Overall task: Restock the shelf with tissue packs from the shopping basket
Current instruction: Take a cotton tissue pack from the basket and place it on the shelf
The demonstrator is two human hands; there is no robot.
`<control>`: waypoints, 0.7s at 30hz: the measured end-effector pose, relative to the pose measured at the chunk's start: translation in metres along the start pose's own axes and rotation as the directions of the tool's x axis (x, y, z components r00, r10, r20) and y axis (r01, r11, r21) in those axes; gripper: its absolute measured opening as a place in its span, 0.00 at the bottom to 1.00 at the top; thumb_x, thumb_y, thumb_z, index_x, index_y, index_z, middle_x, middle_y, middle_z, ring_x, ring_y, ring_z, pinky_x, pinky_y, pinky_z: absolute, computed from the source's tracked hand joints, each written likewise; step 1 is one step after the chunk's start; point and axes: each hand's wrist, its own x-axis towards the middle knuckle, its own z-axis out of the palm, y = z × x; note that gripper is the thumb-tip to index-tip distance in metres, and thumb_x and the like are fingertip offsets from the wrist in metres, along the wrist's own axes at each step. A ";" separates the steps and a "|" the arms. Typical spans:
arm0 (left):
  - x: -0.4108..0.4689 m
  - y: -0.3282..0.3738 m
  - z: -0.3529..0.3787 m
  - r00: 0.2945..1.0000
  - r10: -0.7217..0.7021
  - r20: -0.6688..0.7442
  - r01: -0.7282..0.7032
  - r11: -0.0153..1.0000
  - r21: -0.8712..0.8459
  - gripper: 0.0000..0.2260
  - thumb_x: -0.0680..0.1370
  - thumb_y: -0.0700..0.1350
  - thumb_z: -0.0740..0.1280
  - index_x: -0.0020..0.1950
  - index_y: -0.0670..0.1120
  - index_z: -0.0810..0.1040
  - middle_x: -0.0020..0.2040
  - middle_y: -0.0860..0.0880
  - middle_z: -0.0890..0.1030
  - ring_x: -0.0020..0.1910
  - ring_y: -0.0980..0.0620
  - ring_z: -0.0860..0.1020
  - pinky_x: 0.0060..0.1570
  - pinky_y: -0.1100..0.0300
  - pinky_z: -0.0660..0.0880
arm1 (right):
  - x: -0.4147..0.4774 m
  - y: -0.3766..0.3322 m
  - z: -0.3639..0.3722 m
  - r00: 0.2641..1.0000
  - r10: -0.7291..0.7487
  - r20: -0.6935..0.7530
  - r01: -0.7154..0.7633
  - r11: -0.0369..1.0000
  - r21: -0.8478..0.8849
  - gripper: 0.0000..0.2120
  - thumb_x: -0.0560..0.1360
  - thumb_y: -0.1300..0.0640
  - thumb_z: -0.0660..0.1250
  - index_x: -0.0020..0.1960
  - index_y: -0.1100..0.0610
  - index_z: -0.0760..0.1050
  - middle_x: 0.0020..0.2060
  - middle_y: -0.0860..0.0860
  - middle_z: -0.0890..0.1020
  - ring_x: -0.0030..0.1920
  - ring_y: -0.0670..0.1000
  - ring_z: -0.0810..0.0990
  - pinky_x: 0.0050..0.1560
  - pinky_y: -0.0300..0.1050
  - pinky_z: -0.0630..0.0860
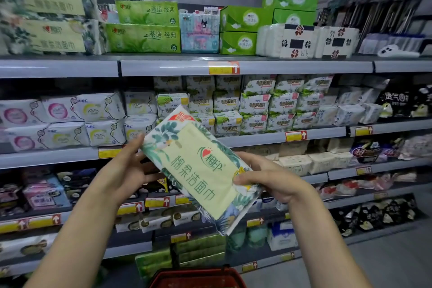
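I hold one tissue pack [201,168] in front of the shelving, tilted, its pale yellow face with green leaf print toward me. My left hand [127,168] grips its upper left edge, fingers behind the pack. My right hand [266,176] grips the lower right side, thumb on the front. Two matching packs [46,16] lie stacked at the far left of the top shelf [163,66]. The red shopping basket [198,276] shows only its rim at the bottom edge, below my arms; its contents are hidden.
Green tissue packs [143,28] and green boxes [245,28] fill the middle of the top shelf, white packs [294,41] to the right. Lower shelves hold several rows of white and green packets. Grey floor lies at the bottom right.
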 end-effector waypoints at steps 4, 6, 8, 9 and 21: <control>-0.008 0.001 -0.002 0.994 -0.109 0.023 0.107 0.992 0.071 0.42 0.43 0.53 0.85 0.53 0.43 0.78 0.51 0.39 0.83 0.48 0.42 0.83 0.40 0.42 0.80 | 0.006 -0.009 -0.008 0.992 0.072 0.101 -0.062 0.993 -0.101 0.21 0.68 0.60 0.70 0.60 0.46 0.75 0.58 0.48 0.82 0.58 0.54 0.80 0.60 0.57 0.75; -0.014 -0.001 -0.004 0.988 -0.149 0.036 0.144 0.983 0.113 0.37 0.49 0.49 0.84 0.55 0.42 0.77 0.53 0.37 0.83 0.49 0.40 0.83 0.39 0.43 0.80 | 0.010 -0.013 -0.014 0.981 0.115 0.155 -0.099 0.989 -0.107 0.23 0.67 0.58 0.72 0.61 0.48 0.75 0.58 0.50 0.82 0.56 0.53 0.82 0.54 0.50 0.79; -0.017 -0.003 -0.003 0.988 -0.151 0.034 0.146 0.982 0.117 0.36 0.54 0.47 0.82 0.59 0.40 0.76 0.56 0.36 0.82 0.52 0.39 0.82 0.40 0.44 0.81 | 0.013 -0.018 -0.020 0.977 0.146 0.153 -0.130 0.986 -0.108 0.27 0.65 0.56 0.73 0.64 0.50 0.73 0.59 0.53 0.82 0.55 0.54 0.81 0.50 0.47 0.80; -0.018 -0.005 -0.003 0.990 -0.137 0.036 0.133 0.985 0.106 0.40 0.50 0.48 0.84 0.59 0.40 0.76 0.56 0.36 0.82 0.52 0.39 0.82 0.40 0.45 0.81 | 0.015 -0.019 -0.024 0.979 0.154 0.135 -0.140 0.984 -0.113 0.31 0.64 0.54 0.74 0.66 0.50 0.72 0.60 0.53 0.81 0.57 0.56 0.81 0.53 0.50 0.79; -0.028 -0.042 0.012 0.996 0.028 -0.088 -0.043 0.985 -0.168 0.32 0.57 0.46 0.80 0.59 0.42 0.77 0.47 0.41 0.85 0.43 0.45 0.85 0.35 0.52 0.82 | 0.018 0.000 -0.022 0.937 0.006 -0.350 0.026 0.996 0.085 0.43 0.59 0.41 0.76 0.71 0.43 0.65 0.65 0.51 0.73 0.66 0.52 0.71 0.66 0.55 0.67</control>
